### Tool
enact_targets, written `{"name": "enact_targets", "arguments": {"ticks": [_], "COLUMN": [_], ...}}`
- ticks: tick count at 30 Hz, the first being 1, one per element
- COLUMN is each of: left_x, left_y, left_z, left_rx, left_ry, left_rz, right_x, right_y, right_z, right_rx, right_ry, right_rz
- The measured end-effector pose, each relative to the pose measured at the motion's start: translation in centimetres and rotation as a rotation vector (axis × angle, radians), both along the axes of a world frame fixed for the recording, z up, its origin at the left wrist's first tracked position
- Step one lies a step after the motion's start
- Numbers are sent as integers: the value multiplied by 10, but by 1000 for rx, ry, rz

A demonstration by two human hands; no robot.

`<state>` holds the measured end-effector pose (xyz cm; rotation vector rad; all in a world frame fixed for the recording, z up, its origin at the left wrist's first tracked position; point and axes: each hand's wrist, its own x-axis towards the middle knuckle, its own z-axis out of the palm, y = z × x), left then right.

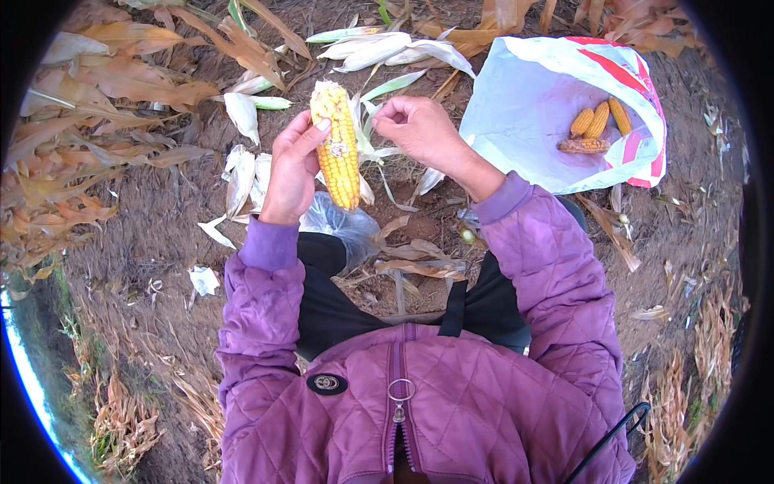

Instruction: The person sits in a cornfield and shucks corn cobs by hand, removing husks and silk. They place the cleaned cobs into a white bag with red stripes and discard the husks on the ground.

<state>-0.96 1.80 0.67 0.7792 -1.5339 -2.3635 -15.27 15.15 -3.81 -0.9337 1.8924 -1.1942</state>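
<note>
My left hand (294,163) grips a husked yellow corn cob (340,158), thumb across its front. The cob stands nearly upright in the picture, its ragged pale end at the top. A damaged, greyish patch of kernels marks its middle. To the right of the cob is my right hand (420,130), its thumb and fingers curled together and apart from the cob. No object shows clearly between those fingertips. Pale husk leaves (364,130) lie on the soil behind, between the cob and my right hand.
An open white woven sack (514,115) with red stripes lies at the upper right, several corn cobs (595,121) inside. Stripped husks (387,51) litter the soil ahead. Dry corn stalks (115,103) cover the left. A clear plastic bag (338,227) rests by my left leg.
</note>
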Motion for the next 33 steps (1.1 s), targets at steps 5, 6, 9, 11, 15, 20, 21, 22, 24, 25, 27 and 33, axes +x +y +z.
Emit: {"name": "enact_targets", "arguments": {"ticks": [5, 6, 9, 11, 15, 20, 21, 22, 24, 25, 27, 33], "left_x": [-2, -2, 0, 1, 1, -2, -1, 0, 0, 0, 0, 1], "left_y": [-3, -4, -4, -4, -5, -3, -4, -6, -7, -6, -5, -9], "left_z": [-1, -1, -1, -1, -2, 1, 0, -1, -2, -2, -3, -5], "left_rx": [-42, -39, -25, -12, -27, -10, 34, 78, 137, 153, 145, 105], "left_ry": [18, 20, 23, 20, 27, 31, 32, 32, 29, 24, 6, -31], "left_rz": [31, 38, 51, 49, 65, 105, 114, 122, 104, 76, 60, 110], "right_x": [-3, -2, -2, 0, 3, 6, 6, 7, 7, 7, 7, 3], "right_y": [9, 7, 4, 3, 4, 4, 4, 3, 3, 2, 2, 8], "right_z": [-18, -17, -9, -1, 1, 0, 0, 2, 0, -5, -7, 3], "right_rx": [61, 8, -110, -134, -79, -58, -44, -30, -24, -32, -39, 131], "right_ry": [616, 496, 149, -66, -205, -242, -233, -223, -250, -285, -283, 415], "right_rz": [-17, 30, 170, 264, 401, 428, 417, 405, 409, 423, 430, 250]}}
